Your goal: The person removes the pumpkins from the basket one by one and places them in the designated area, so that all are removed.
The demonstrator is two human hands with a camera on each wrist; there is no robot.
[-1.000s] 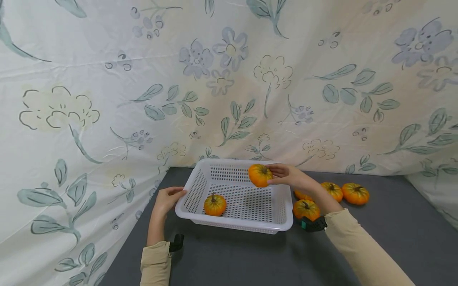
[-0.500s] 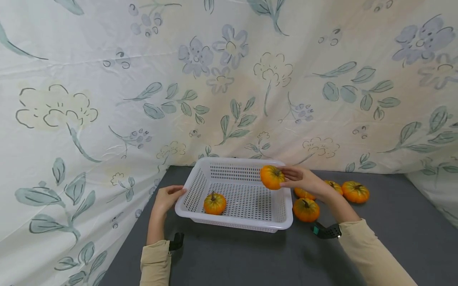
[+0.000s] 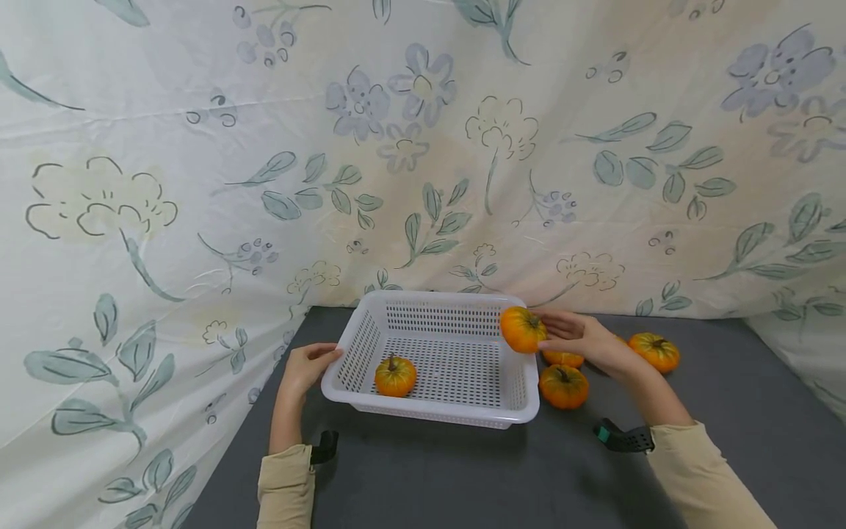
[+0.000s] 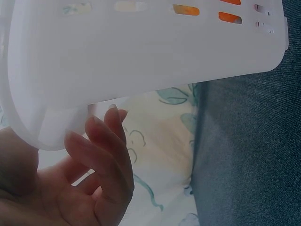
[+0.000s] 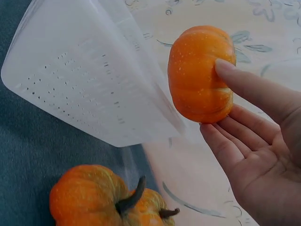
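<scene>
My right hand [image 3: 587,342] holds a small orange pumpkin [image 3: 523,329] over the right rim of a white plastic basket [image 3: 423,416]. In the right wrist view the thumb presses the side of this pumpkin [image 5: 201,75] and the fingers support it from below. My left hand [image 3: 304,371] grips the basket's left rim, and the left wrist view shows the thumb at the rim's outer edge with fingers [image 4: 106,141] curled beneath. Inside the basket, toward its front left, sits one pumpkin [image 3: 395,378] with its stem up.
Just right of the basket a pumpkin [image 3: 564,387] rests on the dark grey table [image 3: 423,477], with another [image 3: 563,358] behind it. Farther right lies one more pumpkin [image 3: 653,353], and part of another shows behind the right hand. A floral curtain [image 3: 423,184] hangs along the table's back edge.
My right hand has moved right with its pumpkin, from above the basket's interior to its right rim. The left hand and the basket stay in place.
</scene>
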